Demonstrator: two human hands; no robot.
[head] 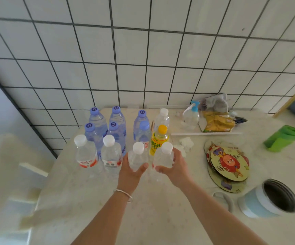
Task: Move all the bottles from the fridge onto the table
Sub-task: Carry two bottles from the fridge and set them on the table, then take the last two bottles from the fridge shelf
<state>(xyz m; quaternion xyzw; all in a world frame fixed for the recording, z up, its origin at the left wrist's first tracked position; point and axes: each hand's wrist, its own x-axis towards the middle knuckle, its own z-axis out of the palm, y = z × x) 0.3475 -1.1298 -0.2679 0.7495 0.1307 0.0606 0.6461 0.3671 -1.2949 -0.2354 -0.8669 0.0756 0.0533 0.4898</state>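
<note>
My left hand (131,171) grips a clear white-capped water bottle (137,155), and my right hand (174,167) grips a second one (164,156). Both bottles stand upright at the front of a cluster on the pale table (107,200). To their left stand two more white-capped bottles with red labels (85,154). Behind are several blue-capped water bottles (115,121), a yellow-capped yellow drink bottle (159,138) and another white-capped bottle (162,118). The fridge is out of view.
Round printed coasters (228,163) lie to the right. A light blue open container (268,198) sits at the front right, a green object (282,138) further back. A pump bottle (190,117) and snack packs (217,121) stand by the tiled wall (143,50).
</note>
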